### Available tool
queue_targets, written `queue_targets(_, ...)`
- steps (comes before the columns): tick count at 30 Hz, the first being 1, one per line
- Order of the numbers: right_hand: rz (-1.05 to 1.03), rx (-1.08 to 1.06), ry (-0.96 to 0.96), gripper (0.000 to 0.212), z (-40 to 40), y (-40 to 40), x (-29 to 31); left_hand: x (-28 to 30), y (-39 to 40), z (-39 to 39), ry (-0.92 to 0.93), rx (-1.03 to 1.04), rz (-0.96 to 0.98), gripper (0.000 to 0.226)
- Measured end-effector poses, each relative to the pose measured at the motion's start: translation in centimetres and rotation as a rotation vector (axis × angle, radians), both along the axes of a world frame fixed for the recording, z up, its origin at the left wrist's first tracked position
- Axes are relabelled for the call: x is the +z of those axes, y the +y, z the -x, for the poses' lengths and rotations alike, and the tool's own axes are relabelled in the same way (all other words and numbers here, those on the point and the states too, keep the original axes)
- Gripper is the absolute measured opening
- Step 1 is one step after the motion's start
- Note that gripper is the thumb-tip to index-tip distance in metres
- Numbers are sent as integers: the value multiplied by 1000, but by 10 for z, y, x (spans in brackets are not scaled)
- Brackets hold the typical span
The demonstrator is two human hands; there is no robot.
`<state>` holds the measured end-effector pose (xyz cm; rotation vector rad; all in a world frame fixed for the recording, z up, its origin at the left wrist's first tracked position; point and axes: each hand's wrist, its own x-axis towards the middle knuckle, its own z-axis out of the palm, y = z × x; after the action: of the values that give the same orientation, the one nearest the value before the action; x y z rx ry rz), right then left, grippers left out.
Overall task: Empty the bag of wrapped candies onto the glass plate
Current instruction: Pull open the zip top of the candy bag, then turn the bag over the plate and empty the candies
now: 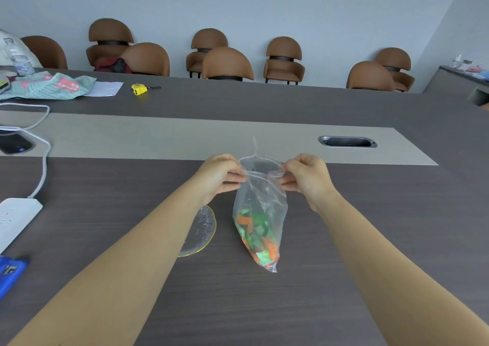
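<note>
A clear plastic bag [260,202] hangs above the dark table, its lower half filled with several green and orange wrapped candies [258,235]. My left hand [221,173] pinches the left side of the bag's mouth and my right hand [304,175] pinches the right side, so the top is pulled apart. The glass plate [202,229], clear with a yellowish rim, lies on the table just left of the bag. My left forearm covers most of it.
A white power strip [16,218] with its cable and a blue object [10,274] lie at the left. A metal cable slot [348,141] sits in the table's grey middle strip. A yellow tape measure [139,89], cloth and brown chairs are far back.
</note>
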<state>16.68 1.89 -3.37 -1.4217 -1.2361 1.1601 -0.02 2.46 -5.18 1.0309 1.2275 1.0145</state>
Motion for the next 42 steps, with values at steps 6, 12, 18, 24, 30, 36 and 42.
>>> queue_targets(6,-28,-150,74,24,-8,3,1,-3,4,31,-19,261,28,23)
queue_targets(12,-57,-150,142,25,-1,0,-2,-11,2,45,-50,344,-9,18)
queue_targets(18,-52,69,319,16,22,-6,-4,-42,-22,32,113,17,2,68)
queue_targets(24,-57,222,370,15,29,-5,-9,-65,-25,7,207,24,-36,64)
queue_targets(30,-121,93,173,23,16,2,-29,-59,-18,11,-26,232,50,23)
queue_targets(36,148,175,-124,73,17,12,-90,-68,-15,33,-129,227,162,36)
queue_targets(42,90,265,-310,32,35,27,-119,-78,-21,39,-77,198,135,5)
